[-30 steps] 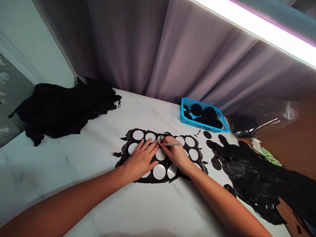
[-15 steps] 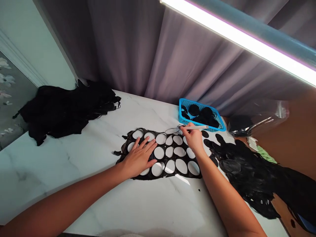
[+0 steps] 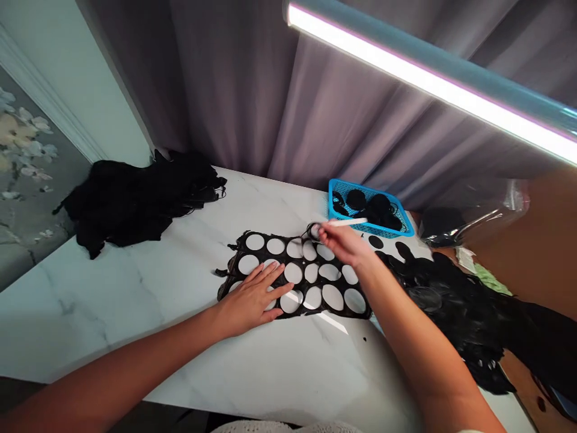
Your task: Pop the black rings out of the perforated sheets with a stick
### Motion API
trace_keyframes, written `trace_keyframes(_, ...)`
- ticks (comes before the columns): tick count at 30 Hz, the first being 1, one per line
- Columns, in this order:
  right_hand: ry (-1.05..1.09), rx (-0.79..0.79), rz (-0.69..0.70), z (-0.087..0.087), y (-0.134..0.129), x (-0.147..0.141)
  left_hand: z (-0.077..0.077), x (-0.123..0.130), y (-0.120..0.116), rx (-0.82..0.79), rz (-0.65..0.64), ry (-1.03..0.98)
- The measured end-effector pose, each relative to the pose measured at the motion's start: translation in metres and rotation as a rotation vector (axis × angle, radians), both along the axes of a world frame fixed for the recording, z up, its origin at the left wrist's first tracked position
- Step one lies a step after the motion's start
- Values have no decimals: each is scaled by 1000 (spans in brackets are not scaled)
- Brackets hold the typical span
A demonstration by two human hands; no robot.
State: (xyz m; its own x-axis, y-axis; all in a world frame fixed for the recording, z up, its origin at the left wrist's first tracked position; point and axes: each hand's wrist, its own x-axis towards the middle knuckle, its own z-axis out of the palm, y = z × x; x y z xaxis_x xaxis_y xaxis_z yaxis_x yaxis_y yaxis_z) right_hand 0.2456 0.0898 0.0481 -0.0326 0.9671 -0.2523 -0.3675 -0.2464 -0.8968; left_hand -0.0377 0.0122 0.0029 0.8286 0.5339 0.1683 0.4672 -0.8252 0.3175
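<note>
A black sheet full of round and oval holes lies flat on the white marbled table. My left hand rests on its left part, palm down with the fingers spread. Over the sheet's far edge, my right hand is closed round a thin white tool. At its fingertips hangs a loop of thin black material, partly blurred. The blue basket behind the right hand holds black round pieces.
Black fabric is heaped at the back left. Another black pile spreads beside my right forearm, with loose black ovals near it. A clear plastic bag lies at the back right. A bright tube light hangs overhead.
My right hand has moved left with the white tool, and the black loop is now bunched at its fingertips. My left hand has slid slightly toward me on the sheet. The view has shifted a little.
</note>
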Motion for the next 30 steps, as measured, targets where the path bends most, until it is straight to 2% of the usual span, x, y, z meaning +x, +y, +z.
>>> trace_keyframes(4, 169, 11, -441, 29, 34, 57, -3, 0, 1, -15, 24, 4)
trace_keyframes(6, 165, 58, -588, 36, 35, 69, -1, -1, 0, -35, 30, 13)
trace_keyframes(7, 134, 95, -613, 36, 30, 68, 0, -1, -1, -40, 35, 16)
trace_keyframes(9, 21, 173, -533, 27, 11, 50, 2, -3, -1, -43, 42, 21)
trace_keyframes(13, -331, 194, -36, -6, -47, -13, 6, -6, 1, -52, 25, 31)
trace_keyframes(15, -548, 224, 135, -19, -74, -37, 8, -7, 2, -57, 7, 39)
trace_keyframes(17, -720, 279, 233, -28, -92, -50, 10, -7, 4, -73, -13, 62)
trace_keyframes(20, -808, 338, 262, -34, -103, -54, 13, -6, 4, -108, -11, 78)
trace_keyframes(30, -832, 395, 238, -44, -100, -53, 12, -6, 3, -137, 10, 109)
